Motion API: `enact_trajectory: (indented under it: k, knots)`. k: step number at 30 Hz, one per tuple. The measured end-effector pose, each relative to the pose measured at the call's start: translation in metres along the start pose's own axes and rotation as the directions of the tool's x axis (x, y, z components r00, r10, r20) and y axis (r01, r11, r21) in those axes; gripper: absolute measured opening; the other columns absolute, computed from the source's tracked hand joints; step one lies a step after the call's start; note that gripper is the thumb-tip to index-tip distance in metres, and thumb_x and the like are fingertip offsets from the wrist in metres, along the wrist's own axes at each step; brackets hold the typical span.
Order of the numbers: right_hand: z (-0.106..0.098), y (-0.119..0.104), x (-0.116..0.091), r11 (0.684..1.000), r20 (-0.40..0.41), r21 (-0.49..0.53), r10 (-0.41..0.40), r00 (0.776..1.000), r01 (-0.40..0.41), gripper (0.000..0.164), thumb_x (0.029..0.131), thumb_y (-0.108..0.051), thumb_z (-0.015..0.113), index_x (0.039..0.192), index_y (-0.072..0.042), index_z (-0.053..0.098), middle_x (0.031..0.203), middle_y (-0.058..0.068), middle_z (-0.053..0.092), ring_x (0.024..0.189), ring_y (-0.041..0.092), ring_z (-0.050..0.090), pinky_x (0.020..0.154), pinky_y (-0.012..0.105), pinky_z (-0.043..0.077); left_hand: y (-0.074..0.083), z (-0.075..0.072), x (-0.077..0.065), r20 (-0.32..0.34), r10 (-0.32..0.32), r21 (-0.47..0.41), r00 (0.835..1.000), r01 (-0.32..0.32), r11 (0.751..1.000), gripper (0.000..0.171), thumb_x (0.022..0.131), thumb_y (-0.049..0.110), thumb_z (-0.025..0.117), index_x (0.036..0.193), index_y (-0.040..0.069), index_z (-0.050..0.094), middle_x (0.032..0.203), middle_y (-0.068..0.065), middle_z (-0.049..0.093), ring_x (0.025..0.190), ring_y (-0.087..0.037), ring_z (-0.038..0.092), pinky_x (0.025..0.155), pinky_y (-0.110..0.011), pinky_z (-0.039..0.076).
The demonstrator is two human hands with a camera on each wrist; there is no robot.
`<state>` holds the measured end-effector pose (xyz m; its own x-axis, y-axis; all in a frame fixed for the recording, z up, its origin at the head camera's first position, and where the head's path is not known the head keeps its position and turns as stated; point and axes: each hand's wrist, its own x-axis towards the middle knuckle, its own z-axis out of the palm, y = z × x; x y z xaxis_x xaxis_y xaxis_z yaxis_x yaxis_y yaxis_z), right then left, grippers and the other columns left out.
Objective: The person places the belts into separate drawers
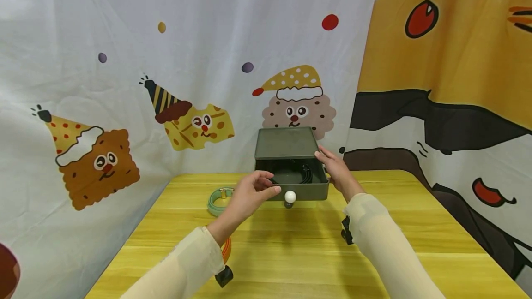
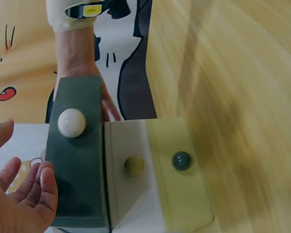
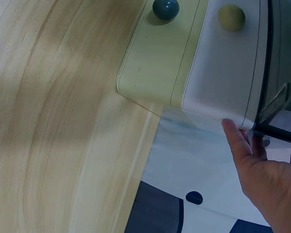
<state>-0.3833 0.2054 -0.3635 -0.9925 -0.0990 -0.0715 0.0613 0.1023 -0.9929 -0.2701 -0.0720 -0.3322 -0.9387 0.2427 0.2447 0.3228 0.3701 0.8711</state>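
Note:
A small drawer cabinet [image 1: 287, 143] stands on the table with its dark green top drawer [image 1: 308, 193] pulled out. Inside that drawer lies a coiled black strand [image 1: 306, 174]; a white knob [image 1: 290, 196] sits on its front. In the left wrist view, a white drawer [image 2: 121, 194] with a yellow knob [image 2: 134, 166] and a pale yellow-green one [image 2: 177, 194] with a dark knob [image 2: 182, 160] are in line with it. My left hand [image 1: 249, 193], fingers loosely bent and holding nothing, hovers at the drawer's front left corner. Straight fingers of my right hand [image 1: 337, 172] touch the cabinet's right side.
Left of the cabinet lies a rolled green belt [image 1: 215, 203] with a gold buckle. An orange strap [image 1: 226, 249] shows partly behind my left sleeve [image 1: 187, 262]. The wooden table [image 1: 291, 253] ends at a cartoon-printed curtain [image 1: 199, 36] behind the cabinet.

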Motion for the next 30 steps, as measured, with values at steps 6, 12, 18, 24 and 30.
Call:
enact_trajectory:
  k: [6, 12, 18, 24, 30]
  knots:
    - [0.0, 0.0, 0.0, 1.0, -0.006, 0.003, 0.003, 1.0, -0.003, 0.065, 0.103, -0.048, 0.046, 0.159, -0.035, 0.016, 0.166, 0.003, 0.005, 0.147, 0.046, 0.011, 0.112, 0.065, 0.021, -0.011, 0.012, -0.006, -0.01, 0.004, -0.032, 1.0, -0.005, 0.999, 0.038, 0.09, 0.027, 0.076, 0.121, 0.009, 0.064, 0.103, -0.003, 0.064, 0.088, -0.019, 0.06, 0.075, -0.034, 0.053]
    - [-0.001, 0.0, 0.0, 1.0, -0.009, 0.001, 0.001, 1.0, -0.001, 0.064, 0.104, -0.048, 0.045, 0.159, -0.035, 0.016, 0.166, 0.003, 0.005, 0.147, 0.046, 0.011, 0.111, 0.065, 0.022, -0.019, 0.027, -0.009, -0.044, 0.007, -0.057, 0.999, -0.009, 0.998, 0.035, 0.088, 0.025, 0.078, 0.116, 0.008, 0.066, 0.099, -0.004, 0.065, 0.086, -0.018, 0.061, 0.073, -0.032, 0.053]
    - [-0.001, -0.001, -0.002, 1.0, -0.007, -0.001, 0.008, 1.0, -0.008, 0.065, 0.103, -0.049, 0.046, 0.159, -0.036, 0.016, 0.166, 0.003, 0.005, 0.147, 0.045, 0.01, 0.111, 0.066, 0.021, -0.026, 0.041, -0.009, -0.078, 0.005, -0.09, 0.997, -0.012, 0.996, 0.034, 0.087, 0.023, 0.079, 0.114, 0.006, 0.067, 0.098, -0.008, 0.066, 0.083, -0.018, 0.061, 0.073, -0.032, 0.053]
    - [0.0, -0.001, -0.002, 1.0, -0.005, 0.001, 0.01, 1.0, -0.01, 0.065, 0.103, -0.049, 0.046, 0.159, -0.036, 0.016, 0.166, 0.005, 0.009, 0.147, 0.046, 0.011, 0.111, 0.066, 0.021, -0.033, 0.052, -0.009, -0.096, 0.016, -0.11, 0.995, -0.026, 0.994, 0.031, 0.087, 0.02, 0.079, 0.113, 0.007, 0.067, 0.096, -0.005, 0.068, 0.079, -0.016, 0.062, 0.07, -0.031, 0.054]
    - [0.0, -0.002, -0.001, 1.0, -0.007, -0.004, 0.01, 1.0, -0.01, 0.065, 0.103, -0.049, 0.046, 0.159, -0.036, 0.015, 0.166, 0.006, 0.009, 0.147, 0.046, 0.012, 0.111, 0.066, 0.021, -0.037, 0.059, -0.007, -0.136, 0.023, -0.114, 0.99, -0.039, 0.993, 0.03, 0.086, 0.018, 0.08, 0.11, 0.006, 0.067, 0.093, -0.005, 0.07, 0.075, -0.014, 0.063, 0.068, -0.03, 0.054]
